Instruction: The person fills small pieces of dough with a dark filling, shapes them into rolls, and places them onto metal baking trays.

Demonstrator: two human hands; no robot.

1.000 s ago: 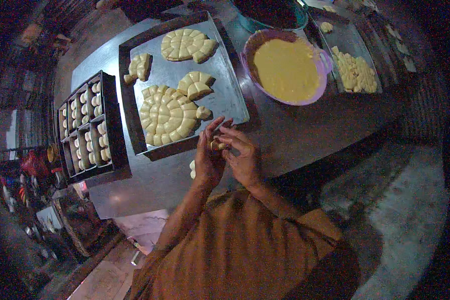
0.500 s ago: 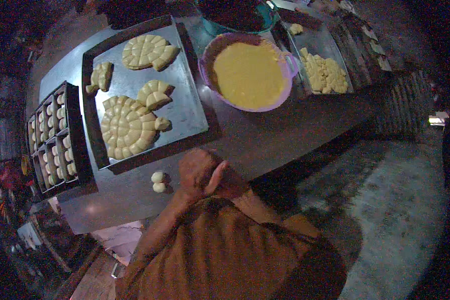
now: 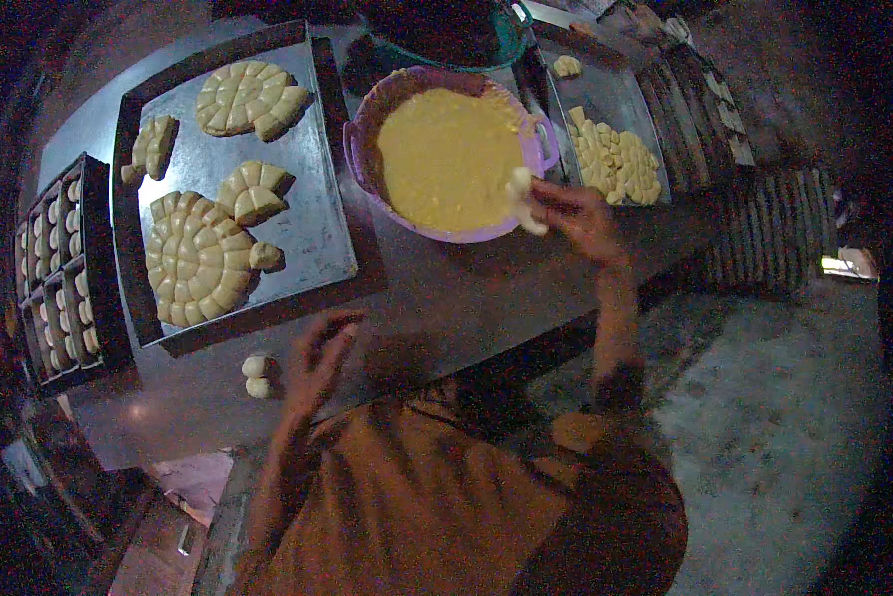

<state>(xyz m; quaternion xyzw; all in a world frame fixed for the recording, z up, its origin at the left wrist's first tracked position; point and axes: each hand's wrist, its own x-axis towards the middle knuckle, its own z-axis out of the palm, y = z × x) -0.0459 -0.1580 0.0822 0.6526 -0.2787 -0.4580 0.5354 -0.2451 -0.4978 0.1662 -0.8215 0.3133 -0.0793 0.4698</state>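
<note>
My right hand (image 3: 584, 221) is closed on a pale piece of dough (image 3: 522, 189) at the right front rim of the purple basin (image 3: 456, 236). The dough looks elongated and slightly blurred. Yellow batter-like mixture (image 3: 451, 149) fills much of the basin. Over the front part of the table, my left hand (image 3: 319, 360) is empty, its fingers apart and a little bent. Just left of it, two small dough balls (image 3: 256, 375) lie touching each other on the tabletop.
A large metal tray (image 3: 317, 248) holds segmented dough shapes (image 3: 193, 260). Left of it stands a dark divided pan (image 3: 109, 268) with small dough pieces. Another tray (image 3: 648, 94) with clustered dough pieces (image 3: 610, 159) sits at the right, near a teal basin (image 3: 511, 45). Ridged dark panels (image 3: 774, 228) stand beyond.
My hands were together in front of me and have parted. The right has moved right and away to the basin's rim and now holds dough. The view has shifted slightly right.
</note>
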